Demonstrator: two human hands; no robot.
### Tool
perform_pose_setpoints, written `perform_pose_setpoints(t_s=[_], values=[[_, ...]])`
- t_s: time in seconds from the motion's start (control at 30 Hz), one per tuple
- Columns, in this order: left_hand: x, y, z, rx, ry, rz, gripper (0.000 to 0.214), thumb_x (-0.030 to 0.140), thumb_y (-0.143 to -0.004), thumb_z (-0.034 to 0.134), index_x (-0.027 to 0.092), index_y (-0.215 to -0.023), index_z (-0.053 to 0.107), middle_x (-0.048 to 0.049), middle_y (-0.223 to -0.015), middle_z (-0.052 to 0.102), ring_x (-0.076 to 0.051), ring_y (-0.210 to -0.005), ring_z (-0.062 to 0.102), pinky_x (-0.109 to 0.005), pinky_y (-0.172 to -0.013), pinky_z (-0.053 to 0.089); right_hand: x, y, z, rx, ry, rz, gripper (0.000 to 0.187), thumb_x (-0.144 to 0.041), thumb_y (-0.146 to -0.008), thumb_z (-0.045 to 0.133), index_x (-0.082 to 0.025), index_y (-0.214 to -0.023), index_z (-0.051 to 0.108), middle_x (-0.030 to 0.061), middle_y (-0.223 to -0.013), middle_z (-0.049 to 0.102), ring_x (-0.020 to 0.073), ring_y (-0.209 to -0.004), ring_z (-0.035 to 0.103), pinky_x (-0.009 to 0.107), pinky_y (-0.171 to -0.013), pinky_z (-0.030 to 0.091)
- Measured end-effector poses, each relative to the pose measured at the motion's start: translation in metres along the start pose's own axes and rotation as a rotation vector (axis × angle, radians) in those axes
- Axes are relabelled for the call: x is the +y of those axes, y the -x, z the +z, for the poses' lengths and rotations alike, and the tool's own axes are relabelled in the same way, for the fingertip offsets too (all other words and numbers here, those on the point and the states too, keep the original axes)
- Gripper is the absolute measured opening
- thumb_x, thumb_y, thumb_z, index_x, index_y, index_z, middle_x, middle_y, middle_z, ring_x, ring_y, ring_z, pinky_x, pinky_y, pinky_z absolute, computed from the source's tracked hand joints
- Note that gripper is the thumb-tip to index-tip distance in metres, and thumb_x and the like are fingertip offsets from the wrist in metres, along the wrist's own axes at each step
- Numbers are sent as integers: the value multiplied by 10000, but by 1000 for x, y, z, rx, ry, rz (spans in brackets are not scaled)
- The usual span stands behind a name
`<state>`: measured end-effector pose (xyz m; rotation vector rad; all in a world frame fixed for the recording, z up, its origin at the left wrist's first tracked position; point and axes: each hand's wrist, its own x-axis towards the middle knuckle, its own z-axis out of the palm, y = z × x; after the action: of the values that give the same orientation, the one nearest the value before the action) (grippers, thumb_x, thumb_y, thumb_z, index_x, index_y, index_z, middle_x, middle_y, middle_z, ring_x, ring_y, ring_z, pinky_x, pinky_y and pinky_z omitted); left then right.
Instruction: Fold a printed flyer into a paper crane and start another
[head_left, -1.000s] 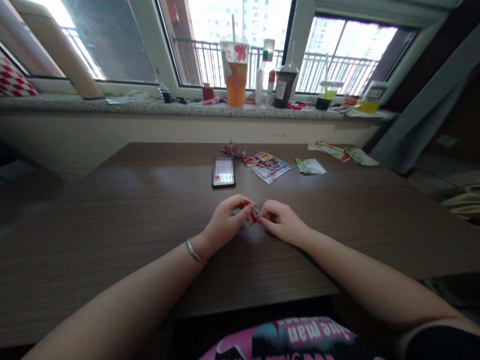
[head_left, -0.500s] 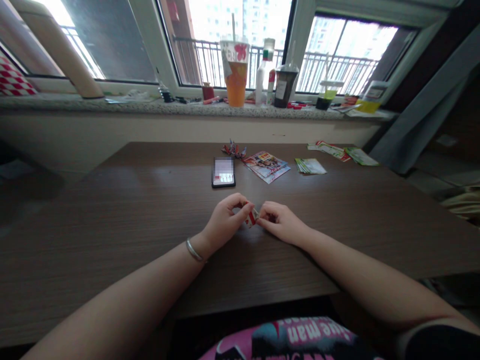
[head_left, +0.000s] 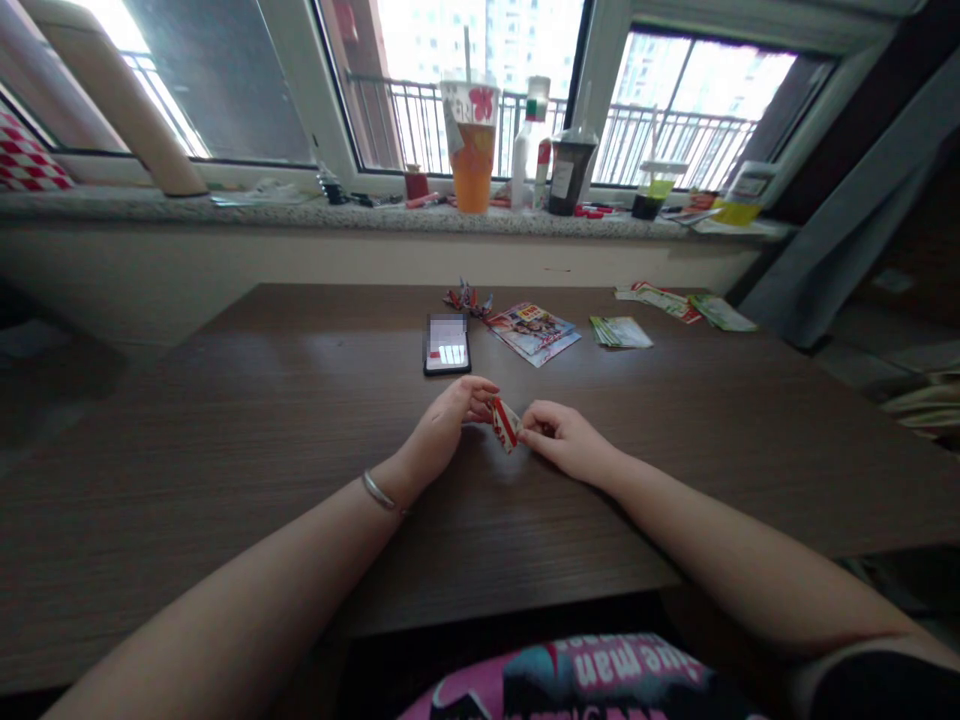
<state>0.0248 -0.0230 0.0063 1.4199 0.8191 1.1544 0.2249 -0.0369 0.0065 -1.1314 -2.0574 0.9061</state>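
A small folded piece of printed paper (head_left: 505, 425), red and whitish, is held just above the table in front of me. My right hand (head_left: 564, 440) pinches its right corner between thumb and fingers. On the other side, my left hand (head_left: 448, 418) has its fingers apart, with the fingertips at the paper's upper left edge; whether they touch it is hard to see. A silver bangle (head_left: 377, 491) circles my left wrist. Beyond the hands lie a phone (head_left: 448, 346) with a lit screen and a stack of colourful printed sheets (head_left: 534, 332).
A spiky folded-paper piece (head_left: 468, 299) lies behind the phone. Green-white paper slips (head_left: 621, 333) and more slips (head_left: 667, 301) are at the table's far right. Drink cups, including a tall orange one (head_left: 472, 150), and bottles line the windowsill (head_left: 285, 213).
My left thumb has come off the folded paper and the left fingers have opened, the hand shifting slightly left. More of the paper shows now. My right hand keeps its pinch.
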Motion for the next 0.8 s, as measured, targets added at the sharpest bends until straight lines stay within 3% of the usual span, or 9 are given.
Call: perform_pose_setpoints(t_s=[0.07,0.13,0.27,0.43,0.8], values=[[-1,1,2,-91,-14,-10,453,565,-913,423,152,-982,595,-61,-868,673,-166,-757,627,-300,-725,482,2,-2,-1,40,-3,11,164,-283,-852,563,-175,-728,566,-19,-698,507,123,-650,450,251,-614,345],[0,2,6,-145,-86,-21,346,467,-865,573,145,-988,601,-58,-897,667,-158,-791,618,-279,-729,474,4,-3,-2,65,-5,17,178,-291,-857,543,-177,-721,554,-15,-701,508,130,-669,453,257,-633,348],[6,3,11,-150,-45,-26,310,343,-822,644,141,-1042,558,-52,-903,661,-140,-794,618,-262,-725,481,8,-4,-2,54,-61,64,211,-352,-863,528,-180,-744,552,-19,-676,502,132,-649,449,256,-611,344],[4,4,11,-205,78,-48,409,274,-788,666,169,-1160,531,-53,-967,665,-144,-829,634,-261,-724,504,12,-4,-1,5,-165,123,262,-429,-849,541,-177,-776,558,-25,-666,496,125,-627,436,246,-583,338],[1,5,11,-218,69,-41,331,227,-761,709,183,-1050,555,-49,-976,663,-155,-890,653,-293,-819,526,10,-6,-5,-110,-335,141,352,-513,-796,568,-180,-695,518,-37,-639,474,115,-615,407,245,-595,328]])
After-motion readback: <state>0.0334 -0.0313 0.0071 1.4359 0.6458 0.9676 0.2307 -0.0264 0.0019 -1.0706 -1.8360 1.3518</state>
